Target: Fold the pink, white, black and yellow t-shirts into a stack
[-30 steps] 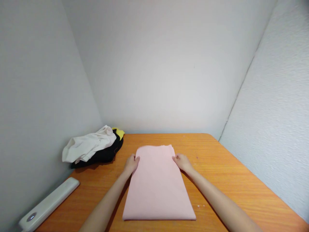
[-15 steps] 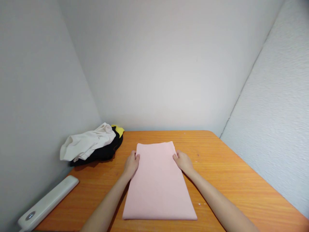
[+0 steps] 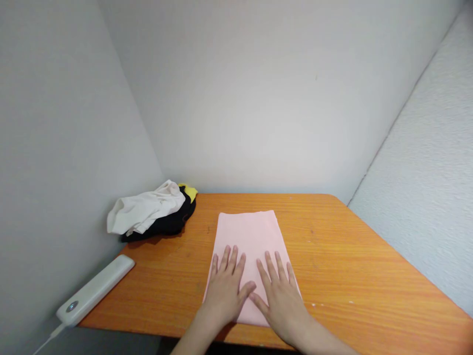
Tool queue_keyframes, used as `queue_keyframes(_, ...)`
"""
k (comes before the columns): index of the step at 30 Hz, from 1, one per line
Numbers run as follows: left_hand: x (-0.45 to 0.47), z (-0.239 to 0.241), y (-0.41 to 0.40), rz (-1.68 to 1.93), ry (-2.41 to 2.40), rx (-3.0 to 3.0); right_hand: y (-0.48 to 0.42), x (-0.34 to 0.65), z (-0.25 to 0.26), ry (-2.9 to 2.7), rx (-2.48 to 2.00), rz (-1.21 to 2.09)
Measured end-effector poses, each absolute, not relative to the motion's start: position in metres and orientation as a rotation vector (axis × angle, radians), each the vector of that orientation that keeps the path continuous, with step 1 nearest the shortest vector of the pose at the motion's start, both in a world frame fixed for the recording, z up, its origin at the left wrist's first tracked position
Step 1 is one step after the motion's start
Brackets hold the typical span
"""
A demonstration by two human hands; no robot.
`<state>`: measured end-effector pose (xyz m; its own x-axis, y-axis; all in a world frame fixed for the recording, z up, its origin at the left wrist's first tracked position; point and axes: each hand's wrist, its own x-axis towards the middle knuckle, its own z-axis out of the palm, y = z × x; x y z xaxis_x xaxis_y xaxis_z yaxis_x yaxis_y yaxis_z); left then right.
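A pink cloth [image 3: 247,230], folded into a long flat panel, lies on the wooden table in front of me. My left hand [image 3: 226,286] rests flat on its left near part, fingers spread and pointing away from me. Beside it, my right hand [image 3: 279,296] lies palm down on the right near part, its fingers apart too. The two thumbs nearly meet over the middle of the cloth. Both hands and wrists hide much of the cloth's near end.
At the table's [image 3: 343,246] back left, a white garment [image 3: 148,207] is heaped on a black one [image 3: 172,224], with a yellow cloth [image 3: 190,191] behind. A white power strip [image 3: 98,291] with a cord lies along the left edge. Walls enclose the back and sides.
Both hands have let go of the cloth's side edges and come nearer to me, now lying flat on top of it. The camera view has shifted slightly.
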<state>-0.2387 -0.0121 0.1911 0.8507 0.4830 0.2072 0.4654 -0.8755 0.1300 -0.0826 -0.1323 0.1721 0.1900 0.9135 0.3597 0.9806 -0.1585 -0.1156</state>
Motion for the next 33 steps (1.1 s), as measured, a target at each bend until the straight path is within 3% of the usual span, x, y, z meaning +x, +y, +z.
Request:
queue_keyframes(9, -0.238, 0.174, -0.023, 0.395, 0.87, 2.856, -0.144, -0.084, 0.168, -1.812, -2.192, -0.224)
queue_keyframes(17, -0.231, 0.209, -0.033, 0.309, 0.926, 2.79, -0.186, -0.045, 0.181, -1.955, -2.056, 0.074)
queue_keyframes(22, -0.201, 0.23, 0.018, 0.58, 1.053, 2.824, -0.226, -0.017, 0.182, -1.411, -2.243, -0.221)
queue_keyframes(27, -0.171, 0.228, 0.038, 0.202, 1.422, 2.702, -0.253, -0.01, 0.162, -1.05, -2.472, -0.583)
queue_keyframes(33, -0.158, 0.226, 0.044, -0.068, 1.412, 2.591, -0.248, -0.027, 0.17, -1.142, -2.523, -0.425)
